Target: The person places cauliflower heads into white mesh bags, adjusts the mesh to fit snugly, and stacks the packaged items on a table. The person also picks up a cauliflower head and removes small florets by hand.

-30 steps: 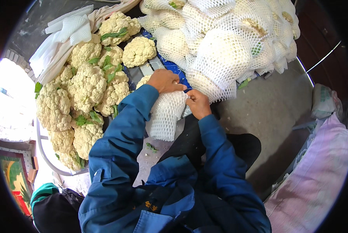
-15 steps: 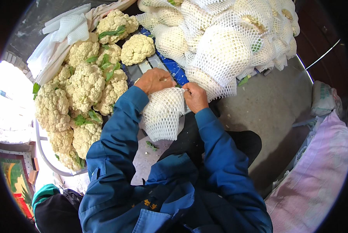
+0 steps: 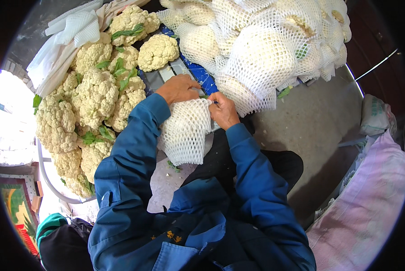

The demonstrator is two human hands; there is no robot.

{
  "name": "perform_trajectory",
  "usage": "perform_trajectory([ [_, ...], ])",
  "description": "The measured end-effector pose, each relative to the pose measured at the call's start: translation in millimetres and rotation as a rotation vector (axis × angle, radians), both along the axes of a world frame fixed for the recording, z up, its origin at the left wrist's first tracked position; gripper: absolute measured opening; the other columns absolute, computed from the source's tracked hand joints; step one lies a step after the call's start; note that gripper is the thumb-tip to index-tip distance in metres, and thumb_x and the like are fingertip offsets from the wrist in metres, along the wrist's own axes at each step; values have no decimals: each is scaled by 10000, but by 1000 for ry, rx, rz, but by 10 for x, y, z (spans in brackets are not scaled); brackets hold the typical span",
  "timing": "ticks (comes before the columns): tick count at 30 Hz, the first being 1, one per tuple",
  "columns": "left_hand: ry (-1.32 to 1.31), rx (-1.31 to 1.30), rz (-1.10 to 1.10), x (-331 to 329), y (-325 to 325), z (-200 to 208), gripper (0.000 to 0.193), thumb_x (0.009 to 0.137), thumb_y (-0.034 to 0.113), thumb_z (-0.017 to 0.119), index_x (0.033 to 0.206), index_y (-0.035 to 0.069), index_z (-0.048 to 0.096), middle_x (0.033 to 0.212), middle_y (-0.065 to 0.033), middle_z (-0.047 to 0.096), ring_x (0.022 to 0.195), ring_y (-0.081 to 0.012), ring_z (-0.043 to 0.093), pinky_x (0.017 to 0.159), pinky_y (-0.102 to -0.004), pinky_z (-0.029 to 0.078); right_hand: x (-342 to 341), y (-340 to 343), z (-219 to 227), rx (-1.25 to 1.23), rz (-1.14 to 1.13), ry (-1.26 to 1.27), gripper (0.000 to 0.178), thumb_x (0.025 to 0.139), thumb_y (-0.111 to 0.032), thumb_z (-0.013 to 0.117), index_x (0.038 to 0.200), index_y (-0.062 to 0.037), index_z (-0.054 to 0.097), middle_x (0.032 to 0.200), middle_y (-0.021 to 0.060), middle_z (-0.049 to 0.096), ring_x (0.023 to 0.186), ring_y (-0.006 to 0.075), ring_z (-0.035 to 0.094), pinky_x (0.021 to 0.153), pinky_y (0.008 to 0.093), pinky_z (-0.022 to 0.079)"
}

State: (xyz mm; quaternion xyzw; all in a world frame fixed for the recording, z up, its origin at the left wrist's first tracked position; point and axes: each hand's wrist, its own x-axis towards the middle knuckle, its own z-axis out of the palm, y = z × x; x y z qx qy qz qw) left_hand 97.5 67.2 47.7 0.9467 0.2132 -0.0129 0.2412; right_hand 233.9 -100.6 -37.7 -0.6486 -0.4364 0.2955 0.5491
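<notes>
Just on the near side of the left hand [image 3: 180,89] and right hand [image 3: 223,109]: a bulging white foam net [image 3: 184,135].
The right thumb and fingers pinch the net's far right corner, while the left fingers bend over its far left edge, their tips too hidden to tell whether they grip; the net spreads nearward between blue sleeves [image 3: 134,135], and beyond the fingers lie grey slats [image 3: 179,67], a lone cauliflower [image 3: 157,52], heaped bare cauliflowers [image 3: 94,97] at left and net-wrapped cauliflowers [image 3: 266,58] at far right.
</notes>
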Motion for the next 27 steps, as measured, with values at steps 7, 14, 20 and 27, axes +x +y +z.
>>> perform_trajectory([
  [7, 67, -169, 36, -6, 6, 46, 361, 814, 303, 627, 1037, 56, 769, 1044, -178, 745, 954, -335, 691, 855, -379, 529, -79, 16, 79, 114, -95, -131, 132, 839, -4, 586, 960, -16, 640, 719, 179, 635, 622, 241, 610, 632, 368, 500],
  [14, -5, -265, 97, -114, 102, -4, 370, 803, 311, 670, 992, 10, 771, 966, -162, 763, 890, -258, 706, 817, -342, 531, -2, 50, -158, 97, -65, 9, 108, 860, 23, 575, 953, 8, 626, 748, 129, 650, 665, 169, 609, 635, 327, 494],
  [20, -98, -271, 136, -238, 66, -14, 351, 767, 344, 622, 936, 84, 788, 926, -168, 751, 834, -326, 690, 782, -378, 532, -14, 278, 97, 149, -12, -176, 116, 859, -3, 582, 957, -20, 640, 835, 210, 683, 768, 368, 687, 690, 408, 533],
  [27, -20, -228, 99, -206, 94, 40, 374, 848, 332, 604, 1026, 48, 769, 975, -178, 753, 897, -312, 705, 824, -378, 533, 77, 429, 39, 121, 137, -229, 139, 863, -9, 595, 982, -26, 665, 879, 199, 710, 804, 331, 713, 722, 414, 550],
])
